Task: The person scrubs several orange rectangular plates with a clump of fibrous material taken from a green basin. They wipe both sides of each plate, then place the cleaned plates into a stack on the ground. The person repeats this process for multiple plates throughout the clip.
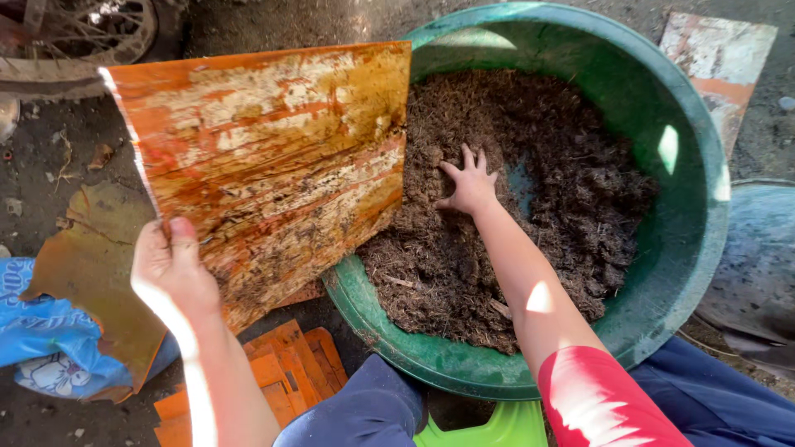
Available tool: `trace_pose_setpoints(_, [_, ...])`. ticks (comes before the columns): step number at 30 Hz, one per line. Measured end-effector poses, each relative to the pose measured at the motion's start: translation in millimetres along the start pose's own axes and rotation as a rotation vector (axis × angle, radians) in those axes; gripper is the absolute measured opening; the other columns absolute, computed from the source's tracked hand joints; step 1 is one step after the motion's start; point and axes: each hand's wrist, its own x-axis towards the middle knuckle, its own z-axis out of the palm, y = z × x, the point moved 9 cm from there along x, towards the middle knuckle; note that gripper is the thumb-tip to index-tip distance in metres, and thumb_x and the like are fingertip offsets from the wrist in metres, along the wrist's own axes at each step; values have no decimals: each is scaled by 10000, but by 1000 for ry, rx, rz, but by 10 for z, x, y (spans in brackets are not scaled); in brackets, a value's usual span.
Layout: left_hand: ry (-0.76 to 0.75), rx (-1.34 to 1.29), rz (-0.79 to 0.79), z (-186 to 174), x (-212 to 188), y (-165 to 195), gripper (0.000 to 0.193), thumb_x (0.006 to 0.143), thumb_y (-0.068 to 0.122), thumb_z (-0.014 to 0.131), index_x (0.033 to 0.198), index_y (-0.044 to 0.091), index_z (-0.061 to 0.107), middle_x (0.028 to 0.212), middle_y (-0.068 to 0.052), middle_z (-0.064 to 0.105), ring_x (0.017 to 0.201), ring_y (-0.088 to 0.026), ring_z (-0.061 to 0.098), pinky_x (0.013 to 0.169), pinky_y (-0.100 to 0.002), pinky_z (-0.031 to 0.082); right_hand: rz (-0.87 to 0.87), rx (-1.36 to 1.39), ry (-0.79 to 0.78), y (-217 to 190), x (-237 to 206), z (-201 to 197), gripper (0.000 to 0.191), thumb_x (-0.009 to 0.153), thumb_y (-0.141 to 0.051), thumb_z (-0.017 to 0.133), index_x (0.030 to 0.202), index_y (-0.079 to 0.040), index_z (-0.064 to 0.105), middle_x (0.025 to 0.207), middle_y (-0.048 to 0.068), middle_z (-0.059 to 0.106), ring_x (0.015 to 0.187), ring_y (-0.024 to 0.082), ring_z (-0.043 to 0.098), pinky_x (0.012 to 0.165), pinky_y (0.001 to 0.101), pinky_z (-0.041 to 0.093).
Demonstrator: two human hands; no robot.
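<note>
A large green plastic basin (pixel 687 248) holds a heap of dark brown fibrous soil mix (pixel 571 190). My right hand (pixel 470 184) lies flat on the soil near the basin's middle, fingers spread, holding nothing. My left hand (pixel 170 265) grips the lower left edge of a broad, stiff orange-brown sheet of dried bark or sheath (pixel 273 161), streaked with pale patches. The sheet is tilted, and its right edge reaches over the basin's left rim.
Another brown sheet (pixel 91 273) lies on the ground at left over a blue printed bag (pixel 41 339). Orange pieces (pixel 286 364) lie below the sheet. A flat board (pixel 716 62) sits at top right, a wheel (pixel 91 29) at top left, a grey tub (pixel 758 265) at right.
</note>
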Motion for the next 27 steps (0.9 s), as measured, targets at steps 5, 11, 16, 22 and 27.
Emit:
trace_pose_setpoints(5, [-18, -153, 27, -79, 6, -74, 88, 1129, 34, 633, 1088, -43, 623, 1013, 8, 625, 928, -54, 529, 855, -194, 453, -52, -86, -13, -63, -270, 368, 862, 685, -672, 832, 1419, -341, 523, 1631, 145, 250, 1474, 431, 237, 1127, 717, 274])
trace_pose_setpoints(11, [-27, -285, -32, 69, -15, -13, 58, 1095, 11, 615, 1058, -29, 637, 997, -2, 641, 916, -53, 564, 870, -192, 488, -111, -111, -80, 13, -916, 779, 764, 695, -465, 870, 1377, -310, 564, 1503, 133, 403, 1376, 392, 410, 1071, 609, 407])
trace_pose_setpoints(16, [5, -286, -137, 173, -67, -75, 85, 1047, 47, 616, 971, 43, 653, 896, 13, 635, 815, -60, 549, 757, -203, 436, -16, -154, -149, 372, -1220, 850, 621, 775, -303, 832, 1347, -315, 592, 1443, 125, 455, 1319, 357, 497, 1048, 578, 470])
trace_pose_setpoints(22, [-44, -385, -376, 930, -385, -1117, 174, 1005, 130, 612, 836, 116, 571, 796, 43, 502, 762, -92, 425, 735, -274, 345, 401, 60, 97, 1567, -1589, 243, 560, 790, -253, 816, 1322, -298, 651, 1378, 170, 519, 1192, 359, 600, 983, 471, 546])
trace_pose_setpoints(27, [-220, -369, -492, 1703, -969, -1937, 220, 1027, 251, 573, 1007, 56, 674, 906, 19, 667, 794, -104, 553, 787, -300, 458, 408, 452, 379, 1740, -1853, -562, 700, 742, -260, 863, 1381, -146, 601, 1362, 228, 571, 1106, 331, 649, 983, 426, 533])
